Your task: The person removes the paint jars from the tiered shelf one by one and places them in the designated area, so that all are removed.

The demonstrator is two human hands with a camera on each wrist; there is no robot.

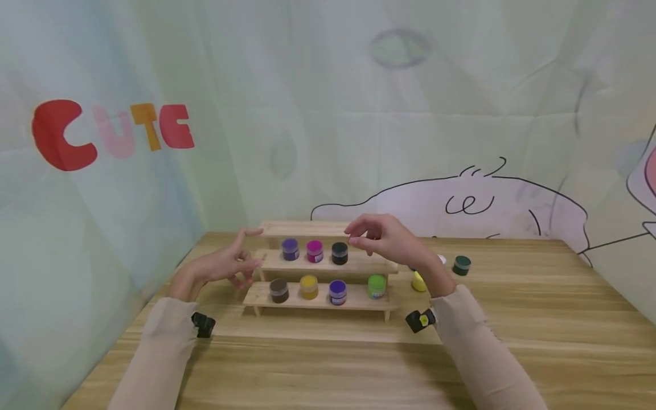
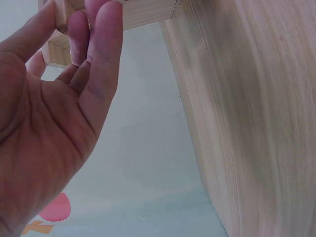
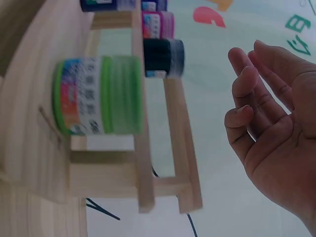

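Observation:
A three-tier wooden rack (image 1: 320,263) holds small paint jars. Purple (image 1: 290,249), magenta (image 1: 315,251) and near-black (image 1: 340,253) jars stand on its middle tier. On the bottom tier are a brown jar (image 1: 279,290), a yellow jar (image 1: 309,287), a blue jar (image 1: 337,292) and a light green jar (image 3: 98,95). My left hand (image 1: 222,266) is at the rack's left end, index finger stretched to the top tier; contact is hard to tell. Beside the near-black jar hovers my right hand (image 1: 389,236), its fingers loosely bent around nothing. No jar shows on the top tier.
Right of the rack on the wooden table (image 1: 538,319) stand a dark green jar (image 1: 462,265) and a yellow jar (image 1: 419,282). My right forearm partly hides the yellow jar and others near it. A printed curtain (image 1: 307,114) hangs behind the table.

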